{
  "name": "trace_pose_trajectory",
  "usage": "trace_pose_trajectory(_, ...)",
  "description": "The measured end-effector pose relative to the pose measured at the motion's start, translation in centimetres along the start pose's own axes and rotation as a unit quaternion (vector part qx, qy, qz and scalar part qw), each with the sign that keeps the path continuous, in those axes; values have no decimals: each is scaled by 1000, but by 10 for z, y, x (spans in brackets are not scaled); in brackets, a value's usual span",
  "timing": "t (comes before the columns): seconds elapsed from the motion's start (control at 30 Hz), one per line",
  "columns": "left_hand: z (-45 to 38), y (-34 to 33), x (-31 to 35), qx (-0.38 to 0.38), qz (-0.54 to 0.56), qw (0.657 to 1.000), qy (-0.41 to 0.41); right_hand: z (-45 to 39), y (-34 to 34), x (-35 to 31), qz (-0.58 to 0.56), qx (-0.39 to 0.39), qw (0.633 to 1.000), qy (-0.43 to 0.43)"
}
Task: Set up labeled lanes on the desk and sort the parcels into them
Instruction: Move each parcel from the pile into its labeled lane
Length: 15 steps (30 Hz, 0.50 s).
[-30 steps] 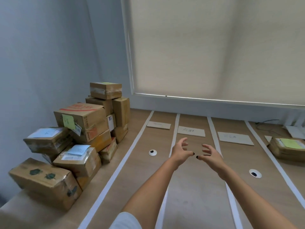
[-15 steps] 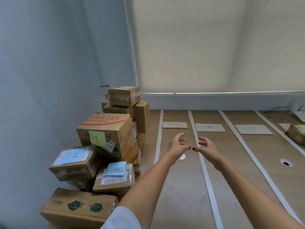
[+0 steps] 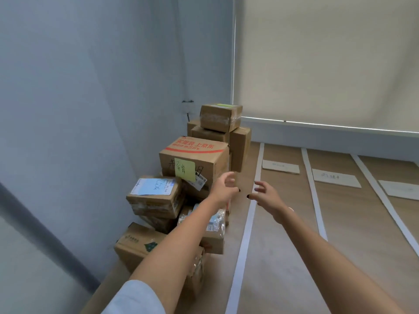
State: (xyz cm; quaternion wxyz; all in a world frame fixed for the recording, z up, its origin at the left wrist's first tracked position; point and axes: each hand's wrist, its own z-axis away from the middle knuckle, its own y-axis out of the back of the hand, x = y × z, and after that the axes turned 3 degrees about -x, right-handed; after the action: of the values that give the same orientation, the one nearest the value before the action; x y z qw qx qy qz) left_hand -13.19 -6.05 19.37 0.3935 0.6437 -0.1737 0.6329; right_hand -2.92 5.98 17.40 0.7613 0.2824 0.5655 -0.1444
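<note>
Several brown cardboard parcels are piled against the left wall on the wooden desk (image 3: pixel 283 257). The largest, a box with red print and a green sticky note (image 3: pixel 192 162), sits mid-pile; a small box (image 3: pixel 221 117) tops the stack at the back; a box with a blue note (image 3: pixel 155 196) lies lower left. My left hand (image 3: pixel 223 189) hovers empty with curled, spread fingers just right of the big box. My right hand (image 3: pixel 264 194) is open beside it, over the first white tape line (image 3: pixel 246 236). Cardboard lane labels (image 3: pixel 280 166) (image 3: pixel 335 177) lie at the lane heads.
White tape strips (image 3: pixel 314 196) (image 3: pixel 385 200) divide the desk into lanes running toward the window blind (image 3: pixel 328 64). A third label card (image 3: pixel 401 189) shows at the right edge. The blue-grey wall (image 3: pixel 90 109) closes off the left side behind the pile.
The view has swung left toward the parcel pile. Both empty hands have moved left with it, from over the lanes to beside the big red-printed box.
</note>
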Motion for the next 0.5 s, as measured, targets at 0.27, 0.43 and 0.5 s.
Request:
trace_pose_trajectory(0.27, 28, 108, -25, 132, -3, 991, 22, 2, -99, -20, 58, 43, 992, 105)
trace_pose_trajectory(0.43, 49, 171, -40, 227, -20, 973, 35, 1, -151, -33, 53, -70, 992, 89)
trace_pose_trajectory(0.5, 57, 193, -50, 264, -35, 962, 51, -2, -167, -39, 68, -107, 990, 69)
